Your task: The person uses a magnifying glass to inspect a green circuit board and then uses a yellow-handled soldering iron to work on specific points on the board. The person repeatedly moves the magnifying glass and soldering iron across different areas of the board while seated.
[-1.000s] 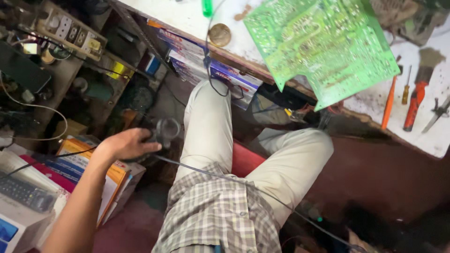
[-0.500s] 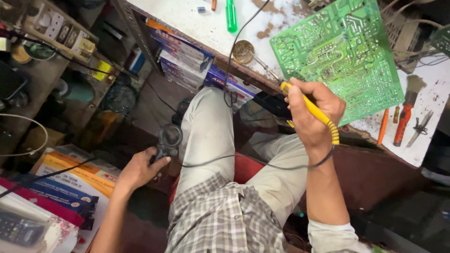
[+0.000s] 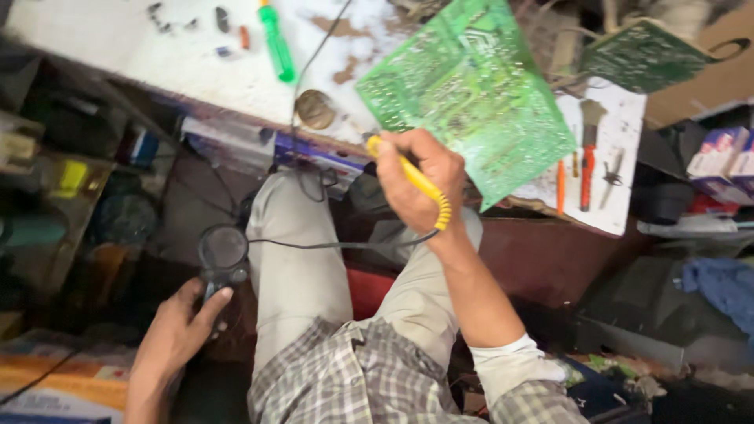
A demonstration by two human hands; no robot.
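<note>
I see my right hand (image 3: 420, 184) clenched around a yellow soldering iron (image 3: 410, 179) at the front edge of the white workbench (image 3: 188, 63), just beside the large green circuit board (image 3: 471, 94) that overhangs that edge. A black cord (image 3: 338, 245) runs from the iron across my lap. My left hand (image 3: 179, 330) is low beside my left knee, grasping the dark handle of a round magnifying glass (image 3: 222, 250). A green screwdriver (image 3: 276, 41) lies toward the bench's far edge.
</note>
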